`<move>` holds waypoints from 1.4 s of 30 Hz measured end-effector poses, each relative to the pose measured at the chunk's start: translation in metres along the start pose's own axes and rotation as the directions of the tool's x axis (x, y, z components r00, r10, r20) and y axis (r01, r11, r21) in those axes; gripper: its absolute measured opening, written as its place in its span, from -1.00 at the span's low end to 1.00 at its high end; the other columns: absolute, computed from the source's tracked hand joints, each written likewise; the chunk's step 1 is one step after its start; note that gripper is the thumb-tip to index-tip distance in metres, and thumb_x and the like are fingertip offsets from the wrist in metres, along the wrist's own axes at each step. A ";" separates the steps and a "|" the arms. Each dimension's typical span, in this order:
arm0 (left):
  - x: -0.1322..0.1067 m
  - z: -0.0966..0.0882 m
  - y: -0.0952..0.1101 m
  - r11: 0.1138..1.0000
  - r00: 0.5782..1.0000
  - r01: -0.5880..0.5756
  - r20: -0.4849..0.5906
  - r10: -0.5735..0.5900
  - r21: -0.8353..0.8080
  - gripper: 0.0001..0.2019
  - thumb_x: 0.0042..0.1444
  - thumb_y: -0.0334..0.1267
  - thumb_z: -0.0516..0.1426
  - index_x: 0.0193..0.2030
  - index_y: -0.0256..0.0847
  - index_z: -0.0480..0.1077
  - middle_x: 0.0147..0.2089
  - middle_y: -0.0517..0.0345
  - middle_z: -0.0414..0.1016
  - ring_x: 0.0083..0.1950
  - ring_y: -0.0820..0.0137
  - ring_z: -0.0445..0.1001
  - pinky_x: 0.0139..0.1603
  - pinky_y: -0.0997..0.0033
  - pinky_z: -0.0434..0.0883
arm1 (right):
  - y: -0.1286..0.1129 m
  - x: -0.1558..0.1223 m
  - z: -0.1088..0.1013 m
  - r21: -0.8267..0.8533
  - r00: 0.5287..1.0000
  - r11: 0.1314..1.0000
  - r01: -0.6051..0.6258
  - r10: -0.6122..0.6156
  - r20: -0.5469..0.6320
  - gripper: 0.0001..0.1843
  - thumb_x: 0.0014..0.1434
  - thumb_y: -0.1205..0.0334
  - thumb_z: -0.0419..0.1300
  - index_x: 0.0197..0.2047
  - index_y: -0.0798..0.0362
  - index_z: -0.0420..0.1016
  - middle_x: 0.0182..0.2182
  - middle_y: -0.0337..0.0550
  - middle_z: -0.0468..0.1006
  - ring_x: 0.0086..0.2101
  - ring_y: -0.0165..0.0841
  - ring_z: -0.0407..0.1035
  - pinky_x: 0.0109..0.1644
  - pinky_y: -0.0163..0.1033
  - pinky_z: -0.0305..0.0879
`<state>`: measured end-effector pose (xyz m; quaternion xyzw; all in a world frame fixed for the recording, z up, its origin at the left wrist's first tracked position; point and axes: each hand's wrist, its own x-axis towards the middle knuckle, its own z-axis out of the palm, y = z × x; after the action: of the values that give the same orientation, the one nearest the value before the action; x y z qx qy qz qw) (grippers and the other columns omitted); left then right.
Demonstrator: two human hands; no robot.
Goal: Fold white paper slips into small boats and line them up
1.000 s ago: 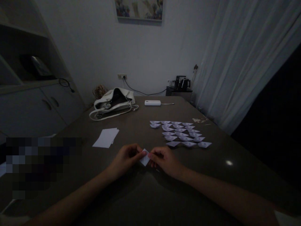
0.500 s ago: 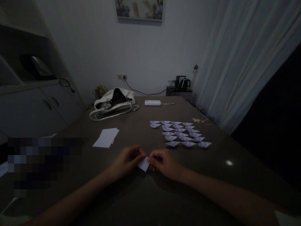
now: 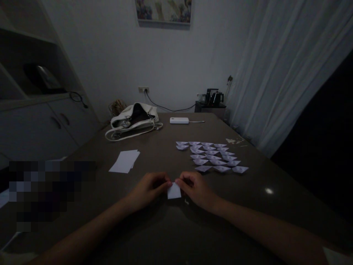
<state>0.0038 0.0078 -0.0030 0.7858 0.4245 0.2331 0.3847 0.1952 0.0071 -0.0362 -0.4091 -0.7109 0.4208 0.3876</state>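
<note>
A small folded piece of white paper [image 3: 174,191] is held low over the near middle of the table, its lower edge about level. My left hand [image 3: 153,187] pinches its upper left corner between thumb and fingers. At the upper right corner, my right hand [image 3: 194,188] grips it the same way. Beyond my right hand stand several folded paper boats [image 3: 213,157] in loose rows. Some flat white paper sheets [image 3: 124,161] lie in a small stack past my left hand.
On the dark table [image 3: 154,235], a white handbag [image 3: 135,119] lies open at the back left. A white power bank [image 3: 179,120] with a short cable sits at the far edge. Paper scraps [image 3: 233,141] lie at the right. A blurred patch [image 3: 49,191] covers the left side.
The folded paper has turned from corner-down to level and shifted slightly right. My right hand has moved a little to the right, its fingers now at the paper's top corner.
</note>
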 end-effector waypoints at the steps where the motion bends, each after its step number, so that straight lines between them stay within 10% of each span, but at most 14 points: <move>1: 0.000 0.000 0.001 1.000 1.000 0.004 0.004 -0.004 -0.016 -0.72 0.18 -0.10 0.04 -0.37 -0.28 0.39 -0.47 0.21 0.37 -0.42 0.42 0.31 -0.42 0.50 0.22 | 0.000 0.000 0.000 -0.024 1.000 1.000 0.013 -0.013 -0.005 -0.70 0.20 0.16 0.10 -0.54 0.09 0.29 -0.62 -0.30 0.30 -0.55 -0.48 0.22 -0.50 -0.38 0.10; 13: 0.000 0.003 0.000 0.956 0.997 0.061 -0.036 -0.074 -0.287 -0.72 0.11 -0.08 0.11 -0.41 -0.29 0.33 -0.49 0.22 0.36 -0.44 0.44 0.35 -0.43 0.51 0.26 | 0.002 0.000 -0.002 0.075 0.990 0.997 -0.024 0.013 0.143 -0.55 0.24 -0.04 0.03 -0.52 0.12 0.34 -0.65 -0.29 0.30 -0.61 -0.50 0.20 -0.53 -0.38 0.08; 24: -0.003 0.004 -0.001 0.999 0.995 -0.031 0.093 0.032 -0.013 -0.64 0.27 -0.09 -0.06 -0.40 -0.26 0.37 -0.49 0.18 0.44 -0.44 0.43 0.39 -0.38 0.51 0.28 | 0.002 -0.001 -0.001 0.018 0.989 1.000 -0.011 0.008 0.146 -0.58 0.24 0.02 0.05 -0.52 0.13 0.39 -0.67 -0.27 0.33 -0.63 -0.48 0.27 -0.57 -0.41 0.11; 42: -0.001 0.008 0.003 0.973 0.998 0.028 0.068 -0.012 -0.231 -0.63 0.19 0.03 0.01 -0.35 -0.27 0.33 -0.51 0.19 0.40 -0.47 0.44 0.36 -0.42 0.49 0.28 | 0.003 0.001 -0.003 0.119 0.966 0.992 -0.027 -0.004 0.257 -0.52 0.20 -0.09 0.07 -0.42 0.16 0.53 -0.66 -0.24 0.41 -0.67 -0.53 0.21 -0.60 -0.45 0.10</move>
<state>0.0101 0.0029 -0.0055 0.7386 0.3892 0.2510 0.4900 0.1983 0.0095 -0.0372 -0.3308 -0.7257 0.5150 0.3143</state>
